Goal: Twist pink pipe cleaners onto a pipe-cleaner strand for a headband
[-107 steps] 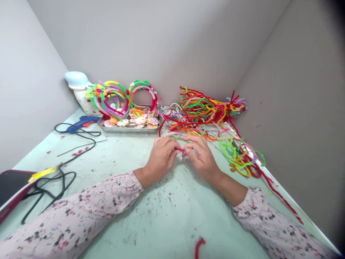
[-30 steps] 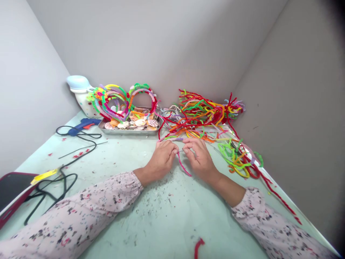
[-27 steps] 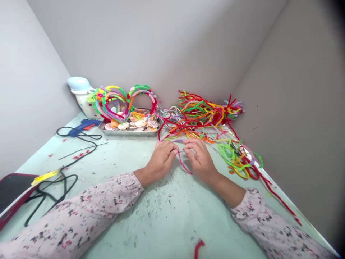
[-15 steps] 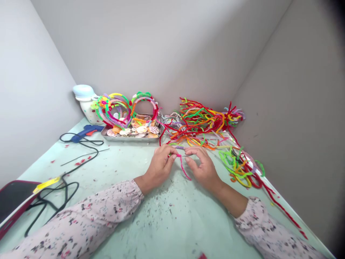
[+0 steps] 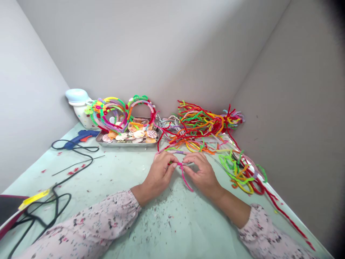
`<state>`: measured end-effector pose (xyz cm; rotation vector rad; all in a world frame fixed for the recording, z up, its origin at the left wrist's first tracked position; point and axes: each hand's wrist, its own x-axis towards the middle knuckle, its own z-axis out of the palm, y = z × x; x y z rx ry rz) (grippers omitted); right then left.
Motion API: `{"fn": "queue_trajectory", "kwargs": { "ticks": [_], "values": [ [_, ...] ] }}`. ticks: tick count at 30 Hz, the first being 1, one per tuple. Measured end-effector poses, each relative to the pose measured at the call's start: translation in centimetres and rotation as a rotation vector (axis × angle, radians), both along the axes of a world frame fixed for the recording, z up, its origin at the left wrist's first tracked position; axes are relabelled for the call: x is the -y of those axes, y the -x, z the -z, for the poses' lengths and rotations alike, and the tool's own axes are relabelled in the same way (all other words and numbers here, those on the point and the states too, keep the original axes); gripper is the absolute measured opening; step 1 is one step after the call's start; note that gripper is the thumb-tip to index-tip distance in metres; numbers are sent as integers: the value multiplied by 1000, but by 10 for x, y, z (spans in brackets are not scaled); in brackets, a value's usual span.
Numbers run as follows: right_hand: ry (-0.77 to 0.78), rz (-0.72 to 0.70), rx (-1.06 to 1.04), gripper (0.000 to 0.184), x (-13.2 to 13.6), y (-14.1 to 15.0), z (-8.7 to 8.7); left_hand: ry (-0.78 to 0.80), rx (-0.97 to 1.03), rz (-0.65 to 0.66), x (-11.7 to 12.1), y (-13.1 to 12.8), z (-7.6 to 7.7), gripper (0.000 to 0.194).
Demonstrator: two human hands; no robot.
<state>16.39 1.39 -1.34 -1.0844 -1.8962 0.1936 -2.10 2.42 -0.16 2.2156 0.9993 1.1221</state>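
Note:
Between my hands is a thin headband (image 5: 179, 152), its far side partly wrapped in purple and other colours. My left hand (image 5: 161, 174) is closed on the near side of this band, thumb and index finger pinching it beside a pink wrap. From the wrap a pink pipe cleaner (image 5: 186, 182) hangs loosely toward me. My right hand (image 5: 202, 175) has its thumb and index fingertips closed at the pink pipe cleaner, right beside the left fingertips. The fingers hide much of the band.
Behind stands a metal tray (image 5: 126, 144) of seashells with colourful headbands. A pipe cleaner bundle (image 5: 202, 120) lies at the back right, loose green and yellow pieces (image 5: 238, 171) nearer. On the left are a blue glue gun (image 5: 78, 138), a black cord (image 5: 56, 194) and a white, blue-lidded container (image 5: 81, 108).
My right fingertips have come left and closed in at the pink pipe cleaner beside my left fingers. The left hand keeps its pinch. The whole view has shifted slightly.

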Motion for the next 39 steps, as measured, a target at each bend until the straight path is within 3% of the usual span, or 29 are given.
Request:
{"fn": "queue_trajectory", "kwargs": {
  "ticks": [25,32,39],
  "values": [
    [20,0,-54,7,1,1,0,-48,-61,-20,0,-2,-1,13],
    [115,-9,-78,5,3,2,-5,-47,-85,-10,0,-2,0,13],
    [225,5,-164,9,1,1,1,-55,-106,2,0,-2,-1,11]
  ]
}}
